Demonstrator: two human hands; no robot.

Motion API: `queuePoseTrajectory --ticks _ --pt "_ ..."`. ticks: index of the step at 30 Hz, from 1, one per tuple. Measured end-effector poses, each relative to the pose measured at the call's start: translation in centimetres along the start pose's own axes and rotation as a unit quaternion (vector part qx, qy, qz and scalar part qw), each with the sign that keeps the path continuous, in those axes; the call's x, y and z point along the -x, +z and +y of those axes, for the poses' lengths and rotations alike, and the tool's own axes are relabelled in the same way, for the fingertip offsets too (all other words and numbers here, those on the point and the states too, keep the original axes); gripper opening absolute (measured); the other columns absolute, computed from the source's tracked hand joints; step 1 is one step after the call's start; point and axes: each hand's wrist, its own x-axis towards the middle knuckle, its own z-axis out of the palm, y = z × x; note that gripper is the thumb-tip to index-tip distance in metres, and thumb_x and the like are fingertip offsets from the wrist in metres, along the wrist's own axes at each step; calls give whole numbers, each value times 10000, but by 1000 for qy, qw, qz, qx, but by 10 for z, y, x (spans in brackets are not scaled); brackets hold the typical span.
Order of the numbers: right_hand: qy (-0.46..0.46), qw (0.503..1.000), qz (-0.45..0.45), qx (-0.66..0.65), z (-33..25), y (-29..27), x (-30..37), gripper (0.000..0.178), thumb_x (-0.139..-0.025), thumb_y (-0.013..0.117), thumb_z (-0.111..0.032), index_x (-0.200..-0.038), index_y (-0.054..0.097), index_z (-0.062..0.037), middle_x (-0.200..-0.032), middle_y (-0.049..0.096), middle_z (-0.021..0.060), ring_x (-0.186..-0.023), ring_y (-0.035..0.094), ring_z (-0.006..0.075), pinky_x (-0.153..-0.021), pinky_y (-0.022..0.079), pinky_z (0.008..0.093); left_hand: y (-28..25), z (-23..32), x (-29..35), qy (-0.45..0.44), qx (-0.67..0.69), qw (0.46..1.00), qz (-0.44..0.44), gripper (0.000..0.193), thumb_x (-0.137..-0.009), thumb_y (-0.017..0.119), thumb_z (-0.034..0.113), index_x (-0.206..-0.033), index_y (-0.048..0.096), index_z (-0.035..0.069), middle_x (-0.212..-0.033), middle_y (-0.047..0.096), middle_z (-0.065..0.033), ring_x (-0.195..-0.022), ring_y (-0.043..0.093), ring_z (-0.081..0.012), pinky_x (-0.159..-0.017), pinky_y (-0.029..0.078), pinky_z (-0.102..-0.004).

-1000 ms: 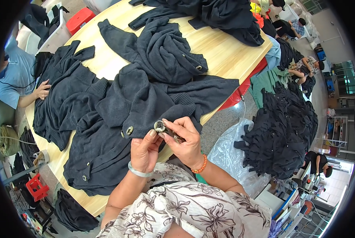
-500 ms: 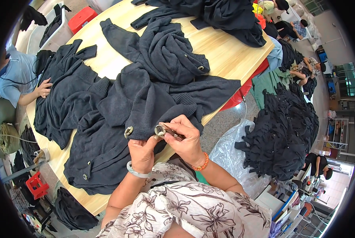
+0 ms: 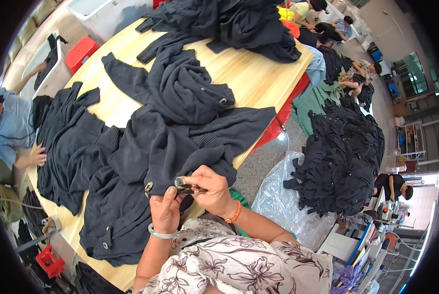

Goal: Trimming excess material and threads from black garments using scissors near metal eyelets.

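A dark charcoal knit cardigan (image 3: 168,157) is bunched on the table in front of me. My left hand (image 3: 165,211) pinches its front edge between thumb and fingers. Just above that thumb a large round button (image 3: 149,186) shows on the knit. Close by on the right, my right hand (image 3: 212,190) is closed around a small metal tool (image 3: 198,189) that looks like thread snips. A second round button (image 3: 180,182) sits at its fingertips, beside my left thumb. My fingers partly cover the tool.
More dark knitwear (image 3: 229,24) is heaped at the table's far side. Another person's hand (image 3: 38,156) rests at the left edge of the wooden table (image 3: 249,73). On the right, dark garments (image 3: 339,157) are piled beside clear plastic sheeting (image 3: 278,191). A red stool (image 3: 49,261) stands lower left.
The view has shifted, so the table sits lower and further left. Both hands stay together at the cardigan's edge. My right hand has tilted, and the tool lies more level.
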Motion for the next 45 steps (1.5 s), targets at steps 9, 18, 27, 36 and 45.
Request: queuePoseTrajectory --ticks 9,18,27,36,45 --pt "-112 991 22 75 0 -1 -1 414 -595 622 152 -967 707 -9 -801 602 56 -595 633 140 -529 523 252 -15 3 -13 -56 19 998 4 218 -891 638 25 -1109 622 27 -1013 682 -72 -880 648 -165 -764 499 -301" --pt "-34 999 -22 14 -4 -6 -7 253 -667 687 89 -896 653 -14 -822 575 61 -647 612 134 -550 481 248 -19 3 -13 -127 112 985 -34 90 -908 625 90 -947 690 41 -1018 689 -79 -979 641 -211 -929 481 -404" --pt "112 967 -95 -207 -5 -15 -5 136 -798 647 79 -922 613 33 -876 559 29 -744 588 70 -647 466 201 -26 -9 -13 -198 230 951 -53 184 -894 637 111 -1047 640 10 -1046 681 -112 -1019 624 -242 -955 471 -431" --pt "-44 990 -125 42 -10 -47 -14 385 -839 701 -106 -1202 632 2 -777 538 73 -652 549 141 -551 432 257 -29 -8 -14 -194 324 923 -69 316 -876 647 105 -1157 590 -26 -1155 637 -177 -1047 632 -278 -938 517 -428" --pt "-120 977 -121 131 -14 -41 -16 378 -789 717 -110 -1155 661 -34 -763 568 69 -615 585 214 -534 466 321 -14 -1 -11 -198 307 930 -40 245 -885 628 82 -1110 624 -15 -1118 660 -144 -1010 642 -251 -928 519 -408"
